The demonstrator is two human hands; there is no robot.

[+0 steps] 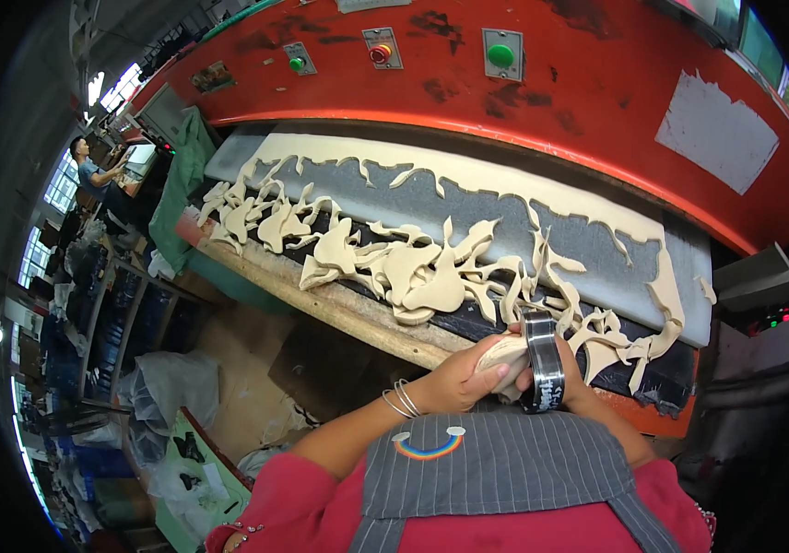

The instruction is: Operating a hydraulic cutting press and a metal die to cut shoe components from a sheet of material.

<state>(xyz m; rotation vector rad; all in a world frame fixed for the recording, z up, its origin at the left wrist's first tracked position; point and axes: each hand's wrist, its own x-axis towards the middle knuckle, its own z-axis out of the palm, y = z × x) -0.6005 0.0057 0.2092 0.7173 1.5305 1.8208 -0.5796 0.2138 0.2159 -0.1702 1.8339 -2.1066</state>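
My left hand [457, 381] is closed round a small stack of cream foam-like cut pieces [505, 352], with its thumb along the near side. Just right of it, my right hand [575, 376] grips a shiny metal cutting die [544, 364], a curved band with handwriting on its side. The die stands on edge against the stack and hides part of the right fingers. Beyond both hands, a heap of cream offcuts [436, 288] lies along the front of the machine bed. Behind it a cream sheet [367, 152] with a scalloped cut edge rests on the grey cutting board [689, 313].
A red machine beam [588, 101] with a red button [380, 53] and green buttons [500, 56] spans the far side. A wooden rail [367, 323] edges the bed. Green cloth [187, 184] hangs at left. Far left, another person [100, 180] stands near shelving. A green table [196, 479] is lower left.
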